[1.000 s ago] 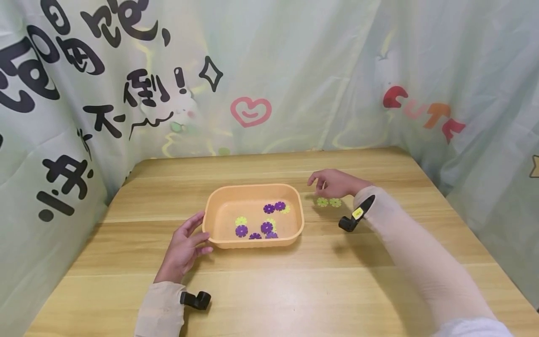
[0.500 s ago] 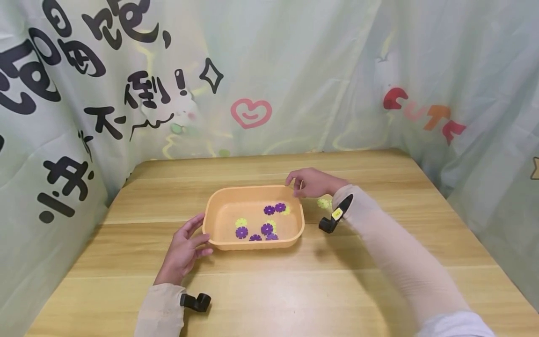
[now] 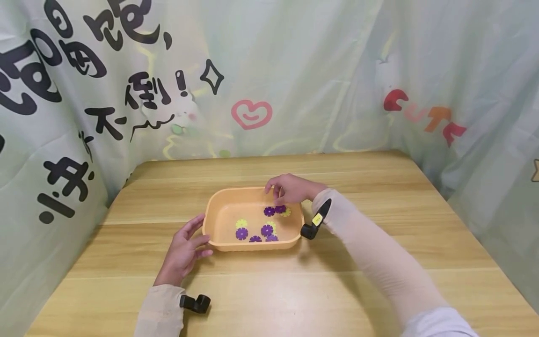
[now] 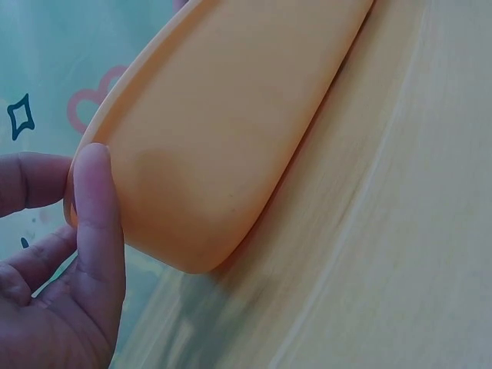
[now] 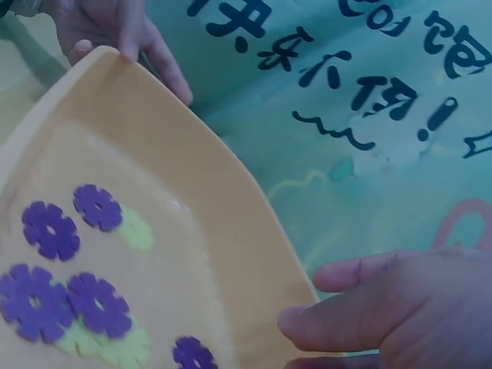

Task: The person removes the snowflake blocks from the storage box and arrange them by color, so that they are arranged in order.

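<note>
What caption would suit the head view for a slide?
Right hand over an orange tray of purple and yellow flower discs; left hand steadies its corner.

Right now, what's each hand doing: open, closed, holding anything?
Left hand: open, fingers resting against the tray.
Right hand: over the tray, fingers loosely curled; whether it holds a piece cannot be told.

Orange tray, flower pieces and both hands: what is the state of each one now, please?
Orange tray: upright on the table, holds flower pieces.
Purple flower pieces: lying flat inside the tray.
Yellow-green flower pieces: lying flat inside the tray, some partly under purple ones.
Left hand: fingers straight, touching the tray's left end.
Right hand: over the tray's far right corner; whether it holds a piece cannot be told.
</note>
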A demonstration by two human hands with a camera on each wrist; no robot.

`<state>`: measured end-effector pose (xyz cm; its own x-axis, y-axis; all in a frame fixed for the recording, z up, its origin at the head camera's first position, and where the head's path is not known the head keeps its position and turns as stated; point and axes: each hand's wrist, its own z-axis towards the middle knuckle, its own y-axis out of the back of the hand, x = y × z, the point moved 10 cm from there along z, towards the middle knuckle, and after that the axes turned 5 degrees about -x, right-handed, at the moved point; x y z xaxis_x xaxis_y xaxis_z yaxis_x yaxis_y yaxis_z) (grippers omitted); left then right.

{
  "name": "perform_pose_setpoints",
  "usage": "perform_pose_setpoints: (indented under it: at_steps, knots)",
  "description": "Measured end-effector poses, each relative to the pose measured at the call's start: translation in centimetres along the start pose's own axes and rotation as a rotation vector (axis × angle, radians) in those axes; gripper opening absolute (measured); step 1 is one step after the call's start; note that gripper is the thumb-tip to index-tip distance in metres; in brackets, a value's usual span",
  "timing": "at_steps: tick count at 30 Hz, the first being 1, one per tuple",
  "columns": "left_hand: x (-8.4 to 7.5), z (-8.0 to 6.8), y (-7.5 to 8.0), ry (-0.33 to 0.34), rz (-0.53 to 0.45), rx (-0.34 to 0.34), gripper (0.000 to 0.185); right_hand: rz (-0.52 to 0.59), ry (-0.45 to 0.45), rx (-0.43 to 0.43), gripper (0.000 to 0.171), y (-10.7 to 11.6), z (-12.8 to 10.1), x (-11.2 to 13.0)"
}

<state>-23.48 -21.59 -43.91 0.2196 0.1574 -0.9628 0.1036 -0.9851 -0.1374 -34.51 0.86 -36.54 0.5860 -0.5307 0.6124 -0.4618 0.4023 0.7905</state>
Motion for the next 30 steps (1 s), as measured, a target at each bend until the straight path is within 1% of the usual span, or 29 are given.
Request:
perform_pose_setpoints:
  at_steps: [3, 11, 19, 26, 30]
  knots:
    - [0.1, 0.0, 0.0, 0.000, -0.002, -0.001, 0.066, 0.033, -0.002, 0.046, 0.036, -1.3, 0.6, 0.5]
    - [0.3, 0.0, 0.0, 0.001, -0.004, 0.003, 0.067, 0.110, -0.054, 0.147, 0.047, -4.3, 2.1, 1.0]
    - [0.3, 0.0, 0.0, -0.004, 0.004, -0.001, 0.067, 0.069, -0.057, 0.195, 0.047, -5.8, 3.5, 1.5]
    - [0.2, 0.0, 0.1, -0.004, 0.007, 0.000, 0.066, 0.099, -0.106, 0.235, 0.044, -7.1, 4.4, 0.6]
    - [0.1, 0.1, 0.1, -0.007, 0.009, 0.004, 0.066, 0.110, -0.110, 0.255, 0.043, -7.4, 4.9, 0.6]
